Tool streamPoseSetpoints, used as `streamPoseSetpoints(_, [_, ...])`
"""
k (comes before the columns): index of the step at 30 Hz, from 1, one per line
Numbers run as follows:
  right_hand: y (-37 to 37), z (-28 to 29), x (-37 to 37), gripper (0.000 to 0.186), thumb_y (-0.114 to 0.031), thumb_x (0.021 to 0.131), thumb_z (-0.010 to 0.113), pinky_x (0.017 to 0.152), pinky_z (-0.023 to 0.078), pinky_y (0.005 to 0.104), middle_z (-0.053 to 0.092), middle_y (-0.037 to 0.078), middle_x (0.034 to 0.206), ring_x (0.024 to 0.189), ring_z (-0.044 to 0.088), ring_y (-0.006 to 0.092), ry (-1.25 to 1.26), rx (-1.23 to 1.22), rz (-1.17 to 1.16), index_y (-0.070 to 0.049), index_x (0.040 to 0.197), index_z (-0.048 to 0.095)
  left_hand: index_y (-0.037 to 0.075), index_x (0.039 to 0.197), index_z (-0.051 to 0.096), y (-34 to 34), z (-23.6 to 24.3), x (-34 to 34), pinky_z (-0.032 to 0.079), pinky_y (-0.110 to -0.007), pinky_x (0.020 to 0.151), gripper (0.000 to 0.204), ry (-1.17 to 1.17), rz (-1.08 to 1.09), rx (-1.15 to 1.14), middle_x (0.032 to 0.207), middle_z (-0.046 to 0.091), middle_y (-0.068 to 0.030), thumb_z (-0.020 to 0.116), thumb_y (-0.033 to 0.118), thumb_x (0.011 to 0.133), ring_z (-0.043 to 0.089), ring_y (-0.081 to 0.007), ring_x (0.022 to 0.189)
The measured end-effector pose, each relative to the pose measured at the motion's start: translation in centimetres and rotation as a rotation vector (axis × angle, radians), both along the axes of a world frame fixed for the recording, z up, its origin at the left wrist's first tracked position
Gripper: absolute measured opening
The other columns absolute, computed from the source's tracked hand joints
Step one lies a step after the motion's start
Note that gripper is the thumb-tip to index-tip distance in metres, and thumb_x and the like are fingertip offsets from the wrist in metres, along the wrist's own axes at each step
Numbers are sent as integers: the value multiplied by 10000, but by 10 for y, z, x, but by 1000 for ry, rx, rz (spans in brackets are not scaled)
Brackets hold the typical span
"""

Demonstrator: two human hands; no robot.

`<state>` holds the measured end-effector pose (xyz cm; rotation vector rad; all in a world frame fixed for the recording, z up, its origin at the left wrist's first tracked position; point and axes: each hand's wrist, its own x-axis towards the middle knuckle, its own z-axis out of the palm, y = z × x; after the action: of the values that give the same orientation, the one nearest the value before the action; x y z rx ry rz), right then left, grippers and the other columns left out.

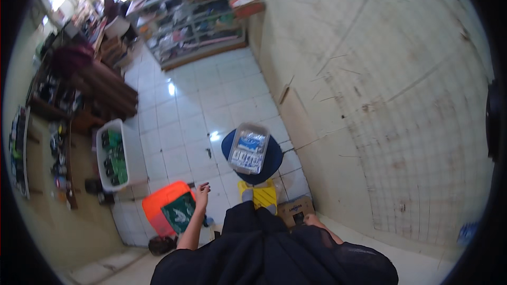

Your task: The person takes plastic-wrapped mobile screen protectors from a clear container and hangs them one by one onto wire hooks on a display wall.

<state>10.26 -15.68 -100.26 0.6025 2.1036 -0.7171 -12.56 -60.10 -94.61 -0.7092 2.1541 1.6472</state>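
A small, slim, dark object [206,184] appears to sit at the fingertips of my left hand [201,195], whose fingers look partly curled; blur hides how firmly they close. My right hand [311,219] looks loosely bent beside a brown cardboard box [289,209], and I cannot tell whether it grips anything. Ahead, between both hands, a clear, rectangular plastic tub [252,127] rests on a navy, rounded seat [275,155], presumably to keep its packets [250,145] raised; left of my left hand lies a smooth-looking, bright-orange, round-cornered thing [153,206] under a dark-green, white-patterned sheet [177,214].
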Motion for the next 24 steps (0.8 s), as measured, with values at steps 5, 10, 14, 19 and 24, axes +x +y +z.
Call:
streamPoseSetpoints(5, [4, -27, -96, 294, -179, 753, 555, 754, 458, 380, 617, 178, 916, 867, 592, 309, 260, 87, -92, -19, 1000, 573, 1, 1059, 545, -34, -58, 25, 468, -239, 701, 240, -38, 143, -65, 901, 601, -82, 519, 107, 844, 580, -136, 793])
streamPoseSetpoints(10, [-38, -66, -236, 261, -134, 771, 549, 695, 468, 370, 628, 139, 814, 759, 605, 281, 353, -52, 10, -43, 1015, 565, 21, 1023, 572, 10, -111, -15, 488, -277, 695, 233, -42, 5, -74, 902, 614, -115, 545, 120, 815, 603, -166, 787])
streamPoseSetpoints(14, [-71, -121, -313, 228, -119, 752, 562, 663, 462, 348, 600, 156, 783, 726, 593, 288, 518, -209, 92, -38, 966, 566, 27, 1001, 568, 59, -171, -62, 479, -307, 688, 216, 85, -163, -115, 877, 606, -134, 551, 111, 803, 604, -227, 772])
streamPoseSetpoints(19, [-103, -186, -355, 225, -130, 724, 607, 783, 436, 379, 566, 176, 906, 902, 541, 324, 467, -217, 214, -7, 910, 578, 42, 955, 569, 108, -222, -109, 438, -364, 776, 203, 233, -470, -281, 922, 561, -139, 548, 81, 757, 533, -286, 890])
streamPoseSetpoints(24, [-121, -229, -353, 453, -206, 660, 713, 879, 393, 369, 488, 158, 1097, 1046, 457, 301, 479, -122, 477, -6, 1029, 542, 50, 1014, 536, 137, -260, -132, 351, -372, 931, 337, 357, -775, -489, 1108, 487, -148, 618, 42, 687, 418, -300, 1109])
